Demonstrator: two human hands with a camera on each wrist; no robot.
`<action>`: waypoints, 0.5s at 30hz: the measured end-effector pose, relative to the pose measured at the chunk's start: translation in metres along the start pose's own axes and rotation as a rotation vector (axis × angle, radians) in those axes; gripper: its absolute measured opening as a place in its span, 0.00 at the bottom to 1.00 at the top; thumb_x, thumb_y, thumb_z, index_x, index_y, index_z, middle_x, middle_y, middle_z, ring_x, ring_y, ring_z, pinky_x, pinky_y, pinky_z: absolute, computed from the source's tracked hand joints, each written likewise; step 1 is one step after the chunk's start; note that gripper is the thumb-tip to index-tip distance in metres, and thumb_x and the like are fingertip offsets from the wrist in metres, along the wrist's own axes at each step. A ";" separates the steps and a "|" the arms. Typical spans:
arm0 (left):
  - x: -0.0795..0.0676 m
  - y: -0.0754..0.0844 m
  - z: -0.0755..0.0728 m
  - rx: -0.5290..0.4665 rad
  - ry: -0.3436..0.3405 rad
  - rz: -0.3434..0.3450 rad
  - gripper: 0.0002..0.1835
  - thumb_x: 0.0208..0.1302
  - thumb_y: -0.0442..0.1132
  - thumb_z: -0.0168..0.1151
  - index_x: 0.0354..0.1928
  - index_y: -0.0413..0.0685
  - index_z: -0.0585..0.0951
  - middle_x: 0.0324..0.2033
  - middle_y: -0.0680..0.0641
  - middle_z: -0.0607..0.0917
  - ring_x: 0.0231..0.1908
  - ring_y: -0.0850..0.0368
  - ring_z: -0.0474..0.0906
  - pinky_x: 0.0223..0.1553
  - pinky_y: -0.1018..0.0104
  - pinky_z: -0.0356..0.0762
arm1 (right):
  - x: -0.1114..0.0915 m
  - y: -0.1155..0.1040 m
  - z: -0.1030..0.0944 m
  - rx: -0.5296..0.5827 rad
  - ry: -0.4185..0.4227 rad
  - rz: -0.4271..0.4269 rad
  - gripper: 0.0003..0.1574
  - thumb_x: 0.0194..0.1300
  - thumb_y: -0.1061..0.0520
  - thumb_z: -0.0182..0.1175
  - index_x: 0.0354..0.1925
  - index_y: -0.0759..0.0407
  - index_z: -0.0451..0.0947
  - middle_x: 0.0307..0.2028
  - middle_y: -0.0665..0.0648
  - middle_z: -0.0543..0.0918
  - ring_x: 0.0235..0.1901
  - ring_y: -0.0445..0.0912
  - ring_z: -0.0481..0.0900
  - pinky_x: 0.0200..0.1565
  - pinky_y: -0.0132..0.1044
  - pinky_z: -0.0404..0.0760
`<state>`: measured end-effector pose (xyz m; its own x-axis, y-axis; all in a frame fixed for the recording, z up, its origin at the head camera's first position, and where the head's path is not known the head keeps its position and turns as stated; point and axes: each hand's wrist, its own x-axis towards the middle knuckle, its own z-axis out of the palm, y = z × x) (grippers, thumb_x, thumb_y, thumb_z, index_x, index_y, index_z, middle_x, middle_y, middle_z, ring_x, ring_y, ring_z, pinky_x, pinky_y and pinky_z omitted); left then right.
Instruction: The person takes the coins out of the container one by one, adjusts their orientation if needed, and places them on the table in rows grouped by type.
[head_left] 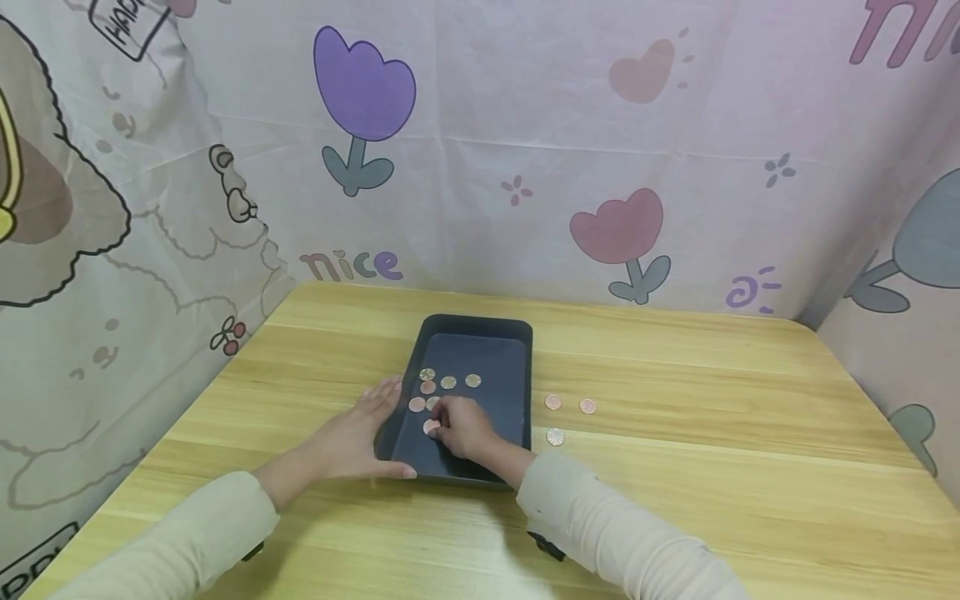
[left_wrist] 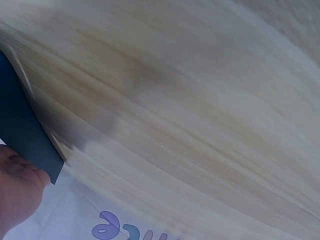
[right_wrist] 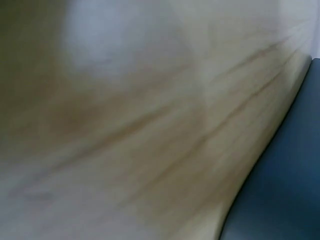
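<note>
A dark rectangular baking tray (head_left: 512, 333) lies on the table, several coins on its floor toward the left, among them a coin (head_left: 472, 381) apart from the others. My left hand (head_left: 358, 433) rests against the tray's left side, fingers stretched along the wall and thumb at the near left corner. In the left wrist view, the left hand (left_wrist: 22, 187) touches the tray wall (left_wrist: 30, 130). Inside the tray, my right hand (head_left: 465, 427) pinches a coppery coin (head_left: 431, 427) between thumb and fingers, close over the floor. The right wrist view shows the tray wall (right_wrist: 285, 175) but no fingers.
Right of the tray, three coins lie on the wooden table (head_left: 675, 500): two coppery ones, the nearer coin (head_left: 552, 402) and the farther coin (head_left: 588, 406), plus a paler coin (head_left: 555, 437). A printed cloth (head_left: 480, 208) hangs behind the table and along its sides.
</note>
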<state>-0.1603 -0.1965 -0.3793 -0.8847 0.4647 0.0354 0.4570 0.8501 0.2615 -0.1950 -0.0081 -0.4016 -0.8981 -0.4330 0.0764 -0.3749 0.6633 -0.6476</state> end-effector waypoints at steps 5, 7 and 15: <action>0.000 0.000 0.000 0.004 -0.004 -0.003 0.65 0.36 0.75 0.58 0.67 0.33 0.52 0.69 0.38 0.51 0.69 0.42 0.47 0.67 0.49 0.51 | 0.001 -0.003 -0.001 -0.097 -0.051 -0.012 0.04 0.57 0.58 0.61 0.29 0.58 0.76 0.17 0.48 0.72 0.17 0.37 0.66 0.21 0.26 0.66; 0.000 0.000 0.000 0.005 -0.002 -0.003 0.64 0.36 0.75 0.58 0.67 0.33 0.53 0.69 0.38 0.51 0.69 0.42 0.47 0.67 0.49 0.51 | 0.002 -0.004 -0.002 -0.148 -0.079 -0.015 0.04 0.57 0.58 0.60 0.28 0.57 0.75 0.19 0.48 0.73 0.18 0.38 0.67 0.21 0.27 0.66; -0.001 0.000 0.000 -0.005 -0.001 -0.009 0.65 0.36 0.76 0.57 0.67 0.34 0.52 0.69 0.38 0.51 0.69 0.42 0.47 0.67 0.50 0.51 | 0.001 -0.005 -0.005 -0.093 -0.088 0.011 0.11 0.54 0.57 0.63 0.23 0.56 0.70 0.17 0.47 0.69 0.18 0.38 0.65 0.20 0.26 0.64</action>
<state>-0.1588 -0.1967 -0.3794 -0.8887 0.4574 0.0321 0.4486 0.8530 0.2668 -0.1953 -0.0088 -0.3946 -0.8805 -0.4740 0.0003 -0.3882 0.7207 -0.5744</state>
